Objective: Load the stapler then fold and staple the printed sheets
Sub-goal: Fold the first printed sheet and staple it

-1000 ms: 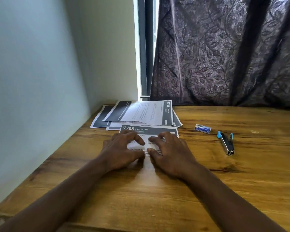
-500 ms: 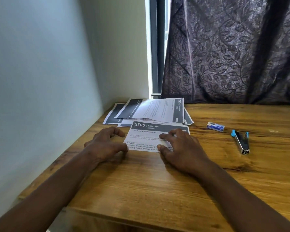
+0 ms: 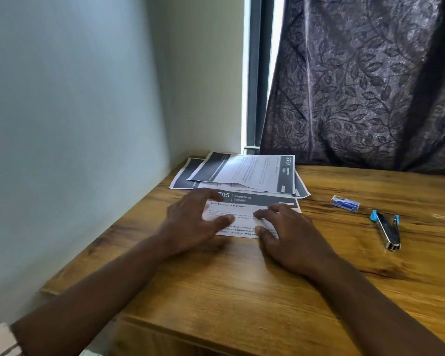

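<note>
The only container is a small blue-and-white staple box, lying closed on its side; its contents cannot be seen. It sits at 3 o'clock from the printed sheet and just at 11 o'clock from the stapler.

The stapler lies flat and untouched, well apart from both hands. Its long axis runs from 11 o'clock to 5 o'clock, with the blue end away from the person and the metal nose toward them.

The sheet lies flat straight ahead at 12 o'clock, its dark header band reading "BEDROOM" along the far edge and its long side running 9 to 3 o'clock. The left hand, blurred, covers the sheet's left part with fingers spread and relaxed, clamped on nothing. The right hand rests on the right part, fingers apart and lightly bent, tips on the paper.

Beyond the sheet, at 12 o'clock, a loose pile of printed pages overlaps its far edge.

The counter is grained brown wood set in a corner: a pale wall at 9 o'clock, a dark window frame and a leaf-patterned curtain at 12 to 2 o'clock.
</note>
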The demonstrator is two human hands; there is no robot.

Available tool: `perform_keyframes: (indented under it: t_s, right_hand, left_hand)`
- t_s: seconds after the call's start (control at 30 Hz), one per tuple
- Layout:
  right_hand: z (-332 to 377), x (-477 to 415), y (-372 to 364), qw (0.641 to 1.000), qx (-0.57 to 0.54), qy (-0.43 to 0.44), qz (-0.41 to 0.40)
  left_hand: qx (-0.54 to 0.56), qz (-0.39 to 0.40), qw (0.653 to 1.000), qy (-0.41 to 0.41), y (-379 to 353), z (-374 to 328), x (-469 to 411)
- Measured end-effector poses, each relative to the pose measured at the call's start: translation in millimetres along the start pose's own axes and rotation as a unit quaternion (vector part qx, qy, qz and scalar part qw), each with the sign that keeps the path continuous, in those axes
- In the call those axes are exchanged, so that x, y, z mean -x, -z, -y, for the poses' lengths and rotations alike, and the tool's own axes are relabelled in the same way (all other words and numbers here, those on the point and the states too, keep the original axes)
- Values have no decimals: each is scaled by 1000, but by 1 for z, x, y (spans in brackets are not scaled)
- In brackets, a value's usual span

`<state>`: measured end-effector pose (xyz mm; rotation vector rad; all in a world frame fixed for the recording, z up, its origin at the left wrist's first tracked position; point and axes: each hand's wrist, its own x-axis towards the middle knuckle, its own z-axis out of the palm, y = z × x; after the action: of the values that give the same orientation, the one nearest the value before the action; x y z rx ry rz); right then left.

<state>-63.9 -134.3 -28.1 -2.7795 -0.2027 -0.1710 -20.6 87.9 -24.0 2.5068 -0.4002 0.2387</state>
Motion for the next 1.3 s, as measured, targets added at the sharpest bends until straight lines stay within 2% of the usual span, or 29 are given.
perform_keyframes:
  t_s: [0.1, 0.27, 1.3]
  right_hand:
    - [3, 2, 0, 1000, -1, 2, 8]
    - [16, -1, -2, 999, -33, -24, 2]
    - [-16, 14, 17, 982, -140, -124, 4]
  left_hand:
    - [-81, 55, 993, -73, -8, -8, -7]
    - [-109, 101, 986, -73, -13, 2, -12]
    - [-94, 109, 987, -65, -9, 7, -14]
